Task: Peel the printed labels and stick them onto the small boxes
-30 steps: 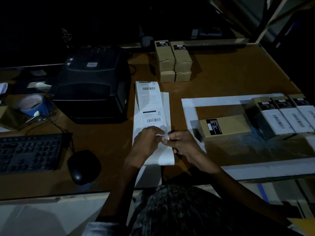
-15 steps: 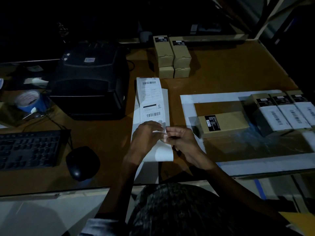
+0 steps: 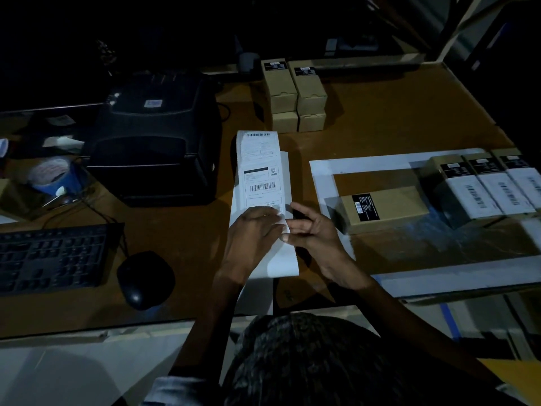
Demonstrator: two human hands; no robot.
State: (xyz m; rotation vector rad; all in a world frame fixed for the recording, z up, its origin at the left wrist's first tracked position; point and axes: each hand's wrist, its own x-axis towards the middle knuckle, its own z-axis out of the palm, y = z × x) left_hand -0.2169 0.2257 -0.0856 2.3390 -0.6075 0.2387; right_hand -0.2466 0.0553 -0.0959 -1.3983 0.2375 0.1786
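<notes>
A long white strip of printed labels [image 3: 261, 177] lies on the brown table, running from the printer side toward me. My left hand [image 3: 251, 232] presses flat on the strip's lower part. My right hand [image 3: 313, 232] pinches the right edge of the strip beside it, fingers partly spread. A brown small box [image 3: 389, 208] with a black sticker lies flat to the right, without a white label. Three small boxes [image 3: 486, 189] bearing white barcode labels stand in a row at the far right. Several unlabelled brown boxes [image 3: 295, 95] are stacked at the back.
A black label printer [image 3: 155, 148] sits left of the strip. A keyboard [image 3: 49, 256] and mouse [image 3: 145, 278] lie at the near left. A blue tape roll [image 3: 51, 177] rests at the far left. White tape [image 3: 325, 186] marks a rectangle around the boxes on the right.
Both hands have shifted slightly up the strip. My right hand's fingers have opened out a little while still pinching the strip's edge.
</notes>
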